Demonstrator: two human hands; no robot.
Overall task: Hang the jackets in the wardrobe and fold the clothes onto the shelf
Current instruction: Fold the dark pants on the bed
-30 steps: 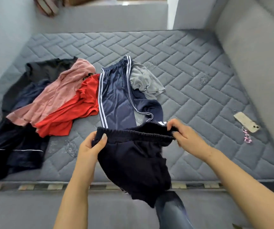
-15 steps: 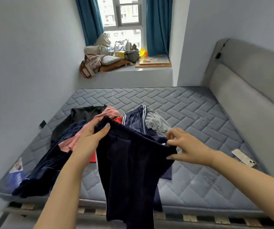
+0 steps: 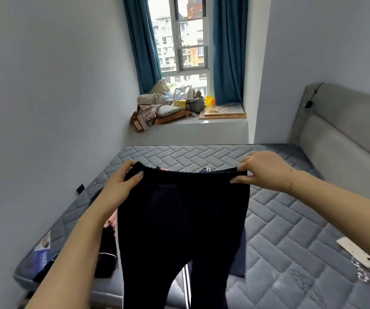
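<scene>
A pair of dark navy trousers (image 3: 179,224) hangs in front of me, held up by the waistband and spread wide. My left hand (image 3: 121,184) grips the waistband's left end, thumb in front. My right hand (image 3: 262,170) pinches the right end. The two legs hang down past the bed's near edge. Behind the trousers lie other clothes on the grey quilted mattress (image 3: 280,230): a dark garment with a pale stripe (image 3: 107,262), a bit of pink cloth (image 3: 112,221), and striped navy trousers (image 3: 187,284). Most of that pile is hidden.
A phone with a beaded charm (image 3: 355,255) lies on the mattress at the right. The grey padded headboard (image 3: 344,148) runs along the right side. A window ledge (image 3: 190,123) beyond the bed holds bags and clutter. A bare wall stands close on the left.
Both hands have lifted the trousers higher and pulled the waistband out wide, so the legs hang straight. My view has tilted up from the bed toward the window.
</scene>
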